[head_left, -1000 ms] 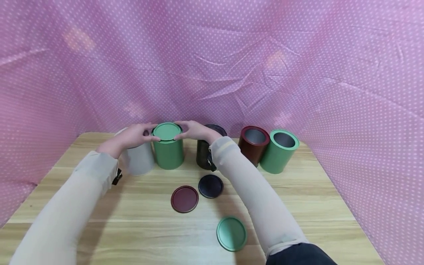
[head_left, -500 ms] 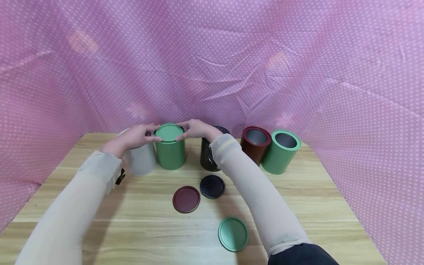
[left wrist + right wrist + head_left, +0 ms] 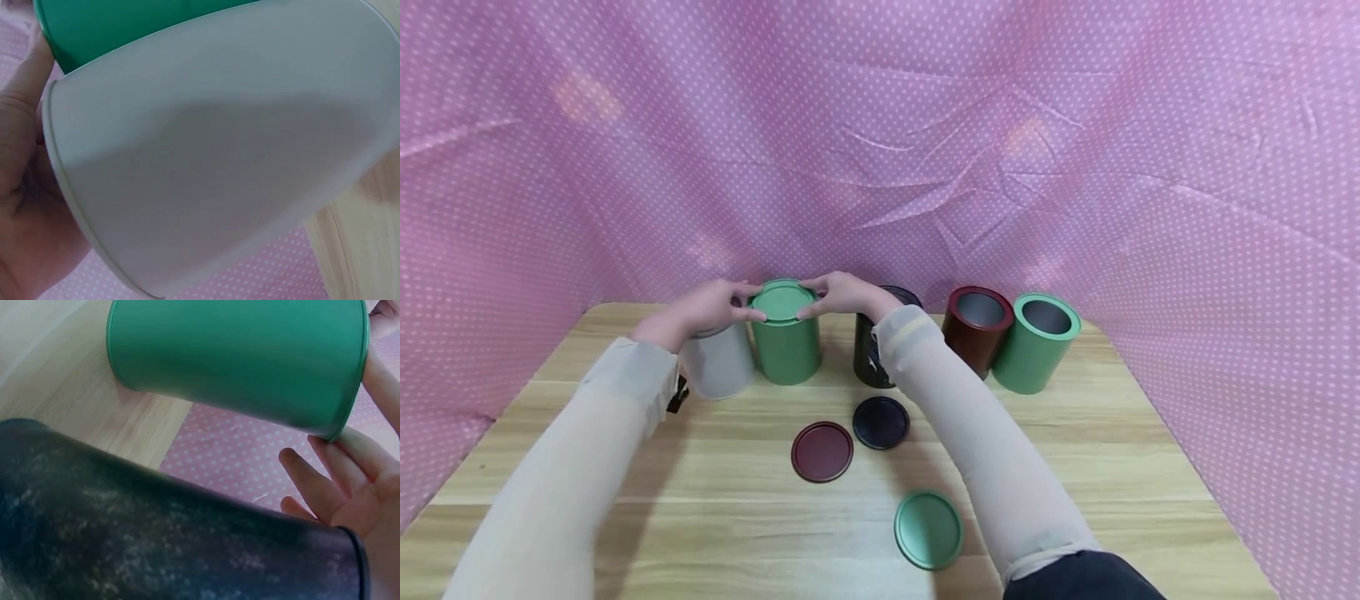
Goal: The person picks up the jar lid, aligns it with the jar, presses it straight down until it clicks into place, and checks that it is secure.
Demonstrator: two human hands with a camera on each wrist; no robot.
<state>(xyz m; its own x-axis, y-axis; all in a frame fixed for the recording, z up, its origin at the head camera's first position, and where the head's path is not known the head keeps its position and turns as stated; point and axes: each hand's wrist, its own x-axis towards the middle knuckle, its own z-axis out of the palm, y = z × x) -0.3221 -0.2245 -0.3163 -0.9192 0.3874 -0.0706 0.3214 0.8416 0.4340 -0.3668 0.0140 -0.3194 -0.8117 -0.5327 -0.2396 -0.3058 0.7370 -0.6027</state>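
Observation:
In the head view a green lid (image 3: 783,301) sits on top of a green can (image 3: 786,354) at the back left. From the left, my left hand (image 3: 703,308) holds its edge between thumb and fingers. My right hand (image 3: 842,296) holds the opposite edge likewise. The right wrist view shows the fingertips at the green can's (image 3: 237,356) top rim, other fingers spread free. A white can (image 3: 722,367) stands under my left wrist, touching or nearly touching the green can. Behind my right forearm is a black can (image 3: 867,358), partly hidden.
A brown-red can (image 3: 973,342) and a second green can (image 3: 1033,358) stand at the right, open at the top. On the wooden table (image 3: 737,517) lie a dark red lid (image 3: 822,452), a black lid (image 3: 881,422) and another green lid (image 3: 928,531). Pink dotted cloth (image 3: 880,167) surrounds the table.
The head view has shifted slightly. The dark gap under the green lid's front edge has narrowed, so the lid sits lower on the can. Both hands keep nearly the same place.

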